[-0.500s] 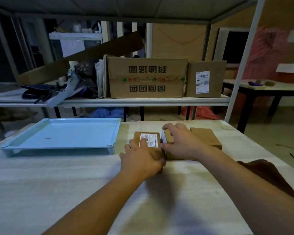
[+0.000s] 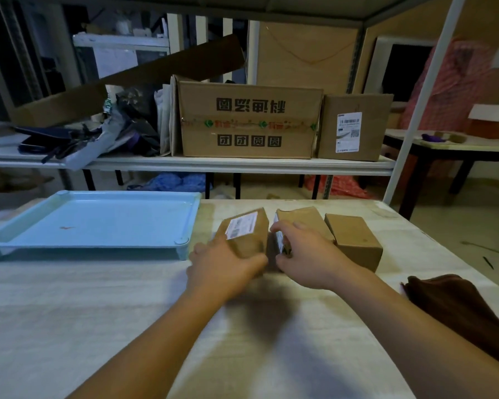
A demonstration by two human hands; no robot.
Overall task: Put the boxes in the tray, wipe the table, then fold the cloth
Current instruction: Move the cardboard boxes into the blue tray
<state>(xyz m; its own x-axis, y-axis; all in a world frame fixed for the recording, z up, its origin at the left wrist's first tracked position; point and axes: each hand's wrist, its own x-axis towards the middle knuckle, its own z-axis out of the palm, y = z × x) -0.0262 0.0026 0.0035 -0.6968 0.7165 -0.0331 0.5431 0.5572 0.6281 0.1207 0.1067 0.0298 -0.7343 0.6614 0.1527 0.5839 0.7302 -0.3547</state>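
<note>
Three small cardboard boxes stand in a row on the pale wooden table. My left hand grips the left box, which bears a white label and is tilted up off the table. My right hand is closed on the middle box, fingers over its near end. The right box stands untouched beside it. A light blue tray lies to the left with nothing in it. A dark brown cloth lies crumpled at the table's right edge.
Behind the table runs a metal shelf carrying two large cardboard cartons, bags and clutter. A white shelf post rises at the table's far right corner. Another table stands at the far right.
My left hand has lifted and tilted the labelled box, its far end turned up. My right hand has slid to the near end of the middle box.
</note>
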